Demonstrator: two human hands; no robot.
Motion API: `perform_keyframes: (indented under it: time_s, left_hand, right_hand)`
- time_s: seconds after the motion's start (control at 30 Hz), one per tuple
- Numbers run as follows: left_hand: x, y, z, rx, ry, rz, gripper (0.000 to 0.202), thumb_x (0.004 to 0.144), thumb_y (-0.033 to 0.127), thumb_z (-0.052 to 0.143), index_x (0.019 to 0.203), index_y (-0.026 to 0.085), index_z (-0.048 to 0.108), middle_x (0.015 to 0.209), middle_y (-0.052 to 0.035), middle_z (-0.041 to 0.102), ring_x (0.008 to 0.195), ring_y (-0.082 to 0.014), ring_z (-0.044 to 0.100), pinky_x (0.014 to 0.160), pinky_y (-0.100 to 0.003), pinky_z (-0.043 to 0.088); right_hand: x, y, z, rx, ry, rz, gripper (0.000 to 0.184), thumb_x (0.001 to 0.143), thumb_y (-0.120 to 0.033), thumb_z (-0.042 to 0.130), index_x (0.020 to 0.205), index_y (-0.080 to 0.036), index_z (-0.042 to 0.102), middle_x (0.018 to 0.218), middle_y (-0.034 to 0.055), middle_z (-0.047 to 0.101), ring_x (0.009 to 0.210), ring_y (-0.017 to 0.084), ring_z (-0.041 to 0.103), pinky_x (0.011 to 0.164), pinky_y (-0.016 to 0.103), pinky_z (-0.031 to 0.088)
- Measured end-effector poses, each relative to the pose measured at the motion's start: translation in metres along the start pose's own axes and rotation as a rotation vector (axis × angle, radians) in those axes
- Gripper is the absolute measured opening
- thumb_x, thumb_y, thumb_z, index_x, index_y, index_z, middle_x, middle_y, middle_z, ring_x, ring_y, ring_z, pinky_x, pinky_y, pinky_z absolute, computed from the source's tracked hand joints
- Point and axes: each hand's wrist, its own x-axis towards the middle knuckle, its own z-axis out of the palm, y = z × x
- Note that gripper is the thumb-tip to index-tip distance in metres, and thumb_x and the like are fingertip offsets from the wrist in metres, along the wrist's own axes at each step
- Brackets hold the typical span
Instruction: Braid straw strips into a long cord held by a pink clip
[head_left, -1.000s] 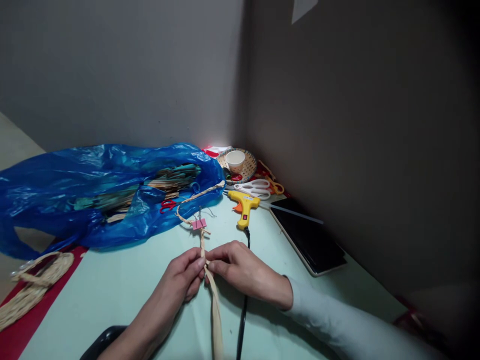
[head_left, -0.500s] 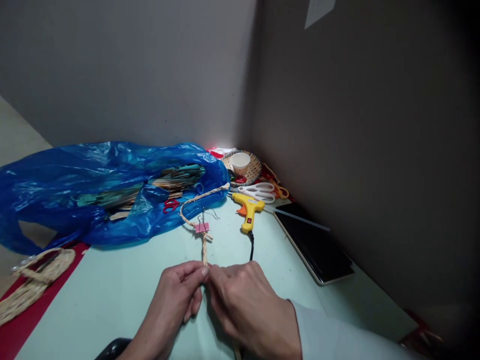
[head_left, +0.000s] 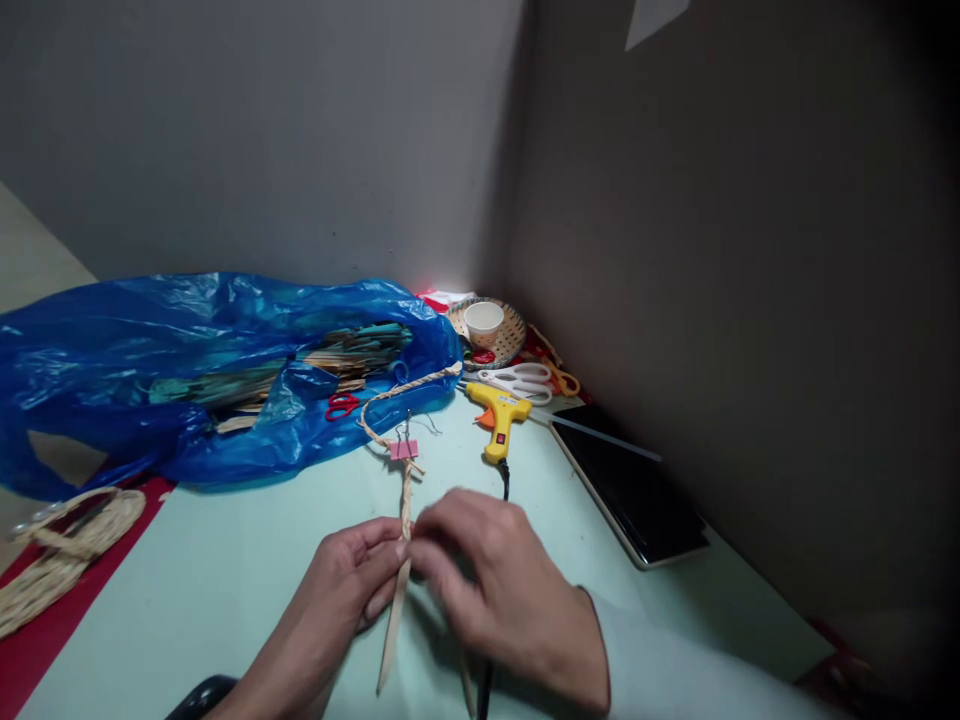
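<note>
A pale twisted straw braid runs down from a pink binder clip toward me. My left hand pinches its lower end between thumb and fingers. Bent and a little blurred, the fingers of my right hand close at the same spot from the right, thumb and forefinger tips at the braid. One loose flat straw strand hangs below my left fingertips. Another thin strand shows under my right hand, its upper part hidden.
A blue plastic bag with dyed straw covers the back left. Behind the clip lie a yellow glue gun, white scissors and a cup on a woven tray. A dark tablet is at right, a woven straw piece at left.
My right hand has risen slightly and its fingers have parted from a tighter grip. A flat strand now shows below my left fingers, which keep their pinch.
</note>
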Motion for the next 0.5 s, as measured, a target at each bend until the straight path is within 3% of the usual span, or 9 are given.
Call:
perform_keyframes:
  time_s: [0.1,0.2,0.37,0.5]
  left_hand:
    - [-0.003,0.000,-0.001,-0.017,-0.049,-0.010,0.023,0.076,0.035,0.071,0.085,0.014,0.066,0.046,0.0091,0.045,0.040,-0.0029,0.018,0.042,-0.017,0.013]
    - [-0.004,-0.001,0.003,-0.030,-0.042,0.013,0.027,0.074,0.035,0.073,0.091,0.016,0.063,0.046,0.0094,0.047,0.040,-0.0033,0.019,0.042,-0.017,0.015]
    - [-0.004,-0.003,0.008,-0.057,-0.017,0.072,0.041,0.075,0.038,0.072,0.105,0.020,0.049,0.050,0.0112,0.049,0.038,-0.0035,0.029,0.040,-0.015,0.016]
    - [-0.004,-0.007,0.005,0.089,-0.048,0.089,0.037,0.080,0.040,0.065,0.103,0.020,0.045,0.047,0.0091,0.054,0.034,-0.0059,0.036,0.036,-0.016,0.023]
  right_hand:
    - [0.010,0.005,-0.008,0.195,-0.082,0.211,0.021,0.096,-0.029,0.045,0.094,-0.016,0.062,0.086,0.0053,0.069,0.082,0.017,0.062,0.074,0.027,0.042]
    - [0.015,0.011,-0.006,0.370,-0.247,0.210,0.022,0.097,-0.028,0.041,0.097,-0.016,0.059,0.076,0.0025,0.067,0.073,0.015,0.061,0.070,0.025,0.042]
    - [0.013,0.014,0.002,0.255,-0.185,0.203,0.023,0.096,-0.026,0.041,0.089,-0.016,0.060,0.082,0.0042,0.067,0.081,0.017,0.058,0.073,0.026,0.039]
    - [0.013,0.014,0.003,0.224,-0.180,0.179,0.029,0.094,-0.025,0.044,0.073,-0.016,0.062,0.071,0.0016,0.064,0.067,0.013,0.054,0.065,0.024,0.036]
